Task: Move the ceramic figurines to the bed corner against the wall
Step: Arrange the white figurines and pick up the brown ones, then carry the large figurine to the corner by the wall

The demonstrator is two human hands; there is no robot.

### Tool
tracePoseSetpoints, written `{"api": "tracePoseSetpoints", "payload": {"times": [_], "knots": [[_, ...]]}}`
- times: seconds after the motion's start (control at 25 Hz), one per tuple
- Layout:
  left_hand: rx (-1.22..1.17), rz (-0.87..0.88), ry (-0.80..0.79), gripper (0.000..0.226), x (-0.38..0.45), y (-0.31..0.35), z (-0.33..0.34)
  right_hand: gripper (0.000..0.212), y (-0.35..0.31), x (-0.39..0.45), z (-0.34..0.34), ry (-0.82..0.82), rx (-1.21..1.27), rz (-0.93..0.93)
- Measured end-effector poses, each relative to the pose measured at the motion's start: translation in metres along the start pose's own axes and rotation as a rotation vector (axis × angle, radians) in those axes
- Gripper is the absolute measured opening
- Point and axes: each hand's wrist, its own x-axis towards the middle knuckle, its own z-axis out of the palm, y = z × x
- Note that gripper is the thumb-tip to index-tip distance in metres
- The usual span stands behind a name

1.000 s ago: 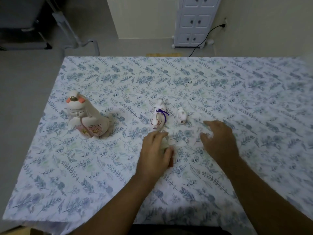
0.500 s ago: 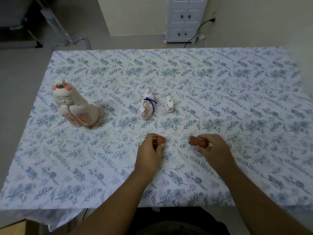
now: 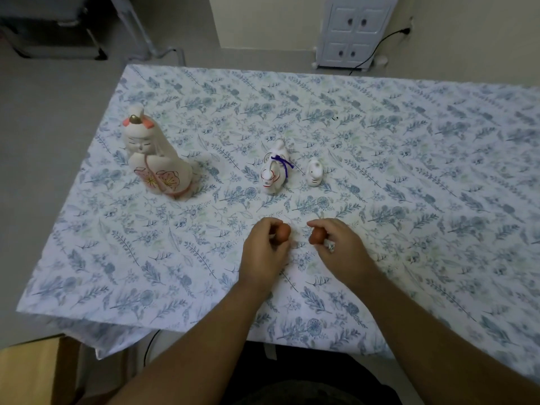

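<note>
Three ceramic figurines stand on the floral bedsheet (image 3: 409,159). A large white doll (image 3: 156,159) with pink flowers is at the left. A white animal with a purple ribbon (image 3: 274,168) is in the middle, and a tiny white figurine (image 3: 315,172) stands just right of it. Nearer to me, my left hand (image 3: 263,252) is shut on a small brown-topped figurine (image 3: 283,231). My right hand (image 3: 342,247) is shut on another small brown-topped figurine (image 3: 318,235). Both held pieces are mostly hidden by my fingers.
The bed's left edge drops to a grey floor (image 3: 52,112). A white cabinet (image 3: 350,30) with a black cable (image 3: 380,48) stands against the far wall. Metal furniture legs (image 3: 140,30) are at the back left. A wooden piece (image 3: 35,372) sits at the near left corner.
Both hands closed on small figurines lying on the sheet, lifted them and drew back toward me. They now sit closer together. The three standing figurines have not moved.
</note>
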Motion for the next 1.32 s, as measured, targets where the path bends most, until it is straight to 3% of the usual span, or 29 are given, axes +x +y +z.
{"api": "tracePoseSetpoints", "payload": {"times": [0.16, 0.4, 0.52, 0.6, 0.72, 0.88, 0.96, 1.08, 1.16, 1.2, 1.32], "knots": [[-0.039, -0.07, -0.014, 0.039, -0.001, -0.005, 0.001, 0.045, 0.0, 0.007, 0.006, 0.024, 0.044, 0.094], [-0.037, -0.074, -0.063, 0.045, 0.004, -0.01, 0.0, 0.047, 0.006, 0.008, 0.003, -0.077, 0.039, 0.059], [-0.041, -0.112, -0.154, 0.066, 0.007, -0.003, -0.008, 0.058, -0.004, 0.007, 0.003, -0.086, -0.02, 0.049], [-0.012, -0.085, -0.189, 0.082, 0.005, -0.003, -0.021, 0.063, -0.017, 0.003, 0.005, -0.007, -0.137, -0.051], [0.027, -0.003, -0.041, 0.072, -0.008, -0.012, -0.061, 0.054, -0.052, 0.006, 0.016, 0.155, -0.24, -0.212], [0.112, 0.045, 0.187, 0.061, -0.001, -0.035, -0.137, 0.055, -0.124, 0.041, 0.057, 0.089, -0.297, -0.284], [0.092, 0.038, 0.296, 0.058, 0.016, -0.042, -0.172, 0.067, -0.159, 0.065, 0.083, -0.005, -0.291, -0.247], [-0.021, 0.015, 0.384, 0.072, 0.053, -0.054, -0.213, 0.109, -0.203, 0.114, 0.114, -0.223, -0.169, -0.059], [-0.079, -0.037, 0.302, 0.09, 0.081, -0.065, -0.229, 0.125, -0.219, 0.147, 0.13, -0.322, -0.01, 0.059], [-0.117, -0.05, 0.224, 0.095, 0.094, -0.069, -0.235, 0.121, -0.223, 0.16, 0.137, -0.346, 0.067, 0.087], [-0.299, 0.02, 0.015, 0.072, 0.112, -0.078, -0.243, 0.08, -0.221, 0.173, 0.15, -0.306, 0.171, 0.054]]}}
